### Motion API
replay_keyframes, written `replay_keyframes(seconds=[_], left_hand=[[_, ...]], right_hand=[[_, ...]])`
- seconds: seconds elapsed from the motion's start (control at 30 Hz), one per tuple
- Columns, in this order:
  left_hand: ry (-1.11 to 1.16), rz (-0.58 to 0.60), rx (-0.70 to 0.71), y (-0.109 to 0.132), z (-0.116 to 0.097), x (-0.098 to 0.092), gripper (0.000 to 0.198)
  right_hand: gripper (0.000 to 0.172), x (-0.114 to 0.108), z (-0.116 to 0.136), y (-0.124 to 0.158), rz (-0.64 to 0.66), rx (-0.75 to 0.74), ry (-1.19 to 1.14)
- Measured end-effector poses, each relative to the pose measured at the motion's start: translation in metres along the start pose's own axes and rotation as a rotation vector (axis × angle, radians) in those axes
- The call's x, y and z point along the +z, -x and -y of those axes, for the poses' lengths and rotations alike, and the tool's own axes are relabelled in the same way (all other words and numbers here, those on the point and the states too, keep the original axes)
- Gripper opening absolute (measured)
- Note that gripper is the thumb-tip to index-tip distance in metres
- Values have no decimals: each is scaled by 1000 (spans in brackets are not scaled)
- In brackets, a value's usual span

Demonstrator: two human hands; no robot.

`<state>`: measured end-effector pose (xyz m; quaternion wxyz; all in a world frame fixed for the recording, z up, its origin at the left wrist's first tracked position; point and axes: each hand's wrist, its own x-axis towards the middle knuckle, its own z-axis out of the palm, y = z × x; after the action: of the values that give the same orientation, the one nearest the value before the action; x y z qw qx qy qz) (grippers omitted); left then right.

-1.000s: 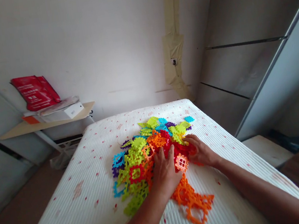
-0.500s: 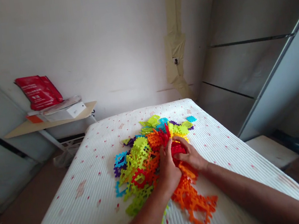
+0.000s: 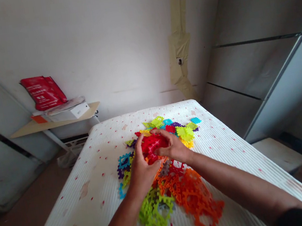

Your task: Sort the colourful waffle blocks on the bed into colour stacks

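Note:
A heap of flat, notched plastic tiles lies on a white mattress (image 3: 223,144) with small red marks. My left hand (image 3: 140,168) and my right hand (image 3: 173,148) both grip a bunch of red tiles (image 3: 152,145), raised a little above the heap. Beneath my arms sit orange tiles (image 3: 192,193) and lime green tiles (image 3: 154,213). Blue and purple tiles (image 3: 123,163) lie at the left of the heap. Lime, cyan and yellow tiles (image 3: 184,130) lie at the far side.
A low shelf (image 3: 54,123) at the left wall carries a white box and a red bag (image 3: 44,91). A grey wardrobe (image 3: 274,69) stands at the right. The brown floor (image 3: 20,224) shows left of the mattress.
Both hands have gathered the red tiles and lifted them up and to the left, away from the orange tiles. The view has shifted slightly.

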<state>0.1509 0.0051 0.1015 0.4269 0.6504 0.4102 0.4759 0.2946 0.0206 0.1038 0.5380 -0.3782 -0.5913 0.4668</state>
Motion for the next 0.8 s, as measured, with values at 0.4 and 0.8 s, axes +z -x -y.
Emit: replay_keyframes(seconds=[0.4, 0.8], left_hand=[[-401, -132, -149, 10, 32, -67, 72], [-853, -121, -106, 26, 48, -86, 46]], right_hand=[[38, -14, -11, -34, -11, -109, 405], [75, -14, -4, -68, 540, -102, 1106]])
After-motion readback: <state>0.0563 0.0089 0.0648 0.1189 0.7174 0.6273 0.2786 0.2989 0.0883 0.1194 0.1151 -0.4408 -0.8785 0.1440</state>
